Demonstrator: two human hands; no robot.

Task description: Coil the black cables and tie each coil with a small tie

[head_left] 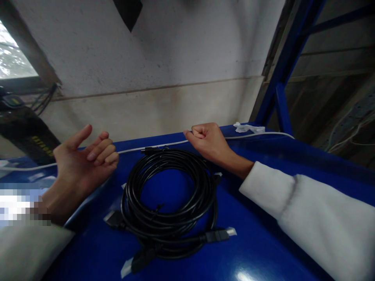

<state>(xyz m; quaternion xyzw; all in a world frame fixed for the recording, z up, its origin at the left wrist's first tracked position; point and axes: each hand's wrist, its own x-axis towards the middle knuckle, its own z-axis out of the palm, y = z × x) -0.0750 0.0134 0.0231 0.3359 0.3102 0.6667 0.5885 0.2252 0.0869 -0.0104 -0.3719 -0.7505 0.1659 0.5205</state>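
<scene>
Coiled black cables (170, 230) lie stacked on the blue table (263, 249), between my two hands. Their black connectors wear clear or whitish end covers, and small black ties bind the coils. My left hand (88, 160) is raised left of the coils, palm up, with its thumb stretched out and its fingers loosely curled, holding nothing. At the upper right edge of the coils, my right hand (208, 142) is closed in a fist, thumb pointing left; nothing shows in it.
A white cable (263, 134) runs along the table's back edge. Crumpled plastic (249, 128) lies at the back right, near a blue metal frame (281, 82). A black box with yellow lettering (26, 132) stands at the left, before the wall.
</scene>
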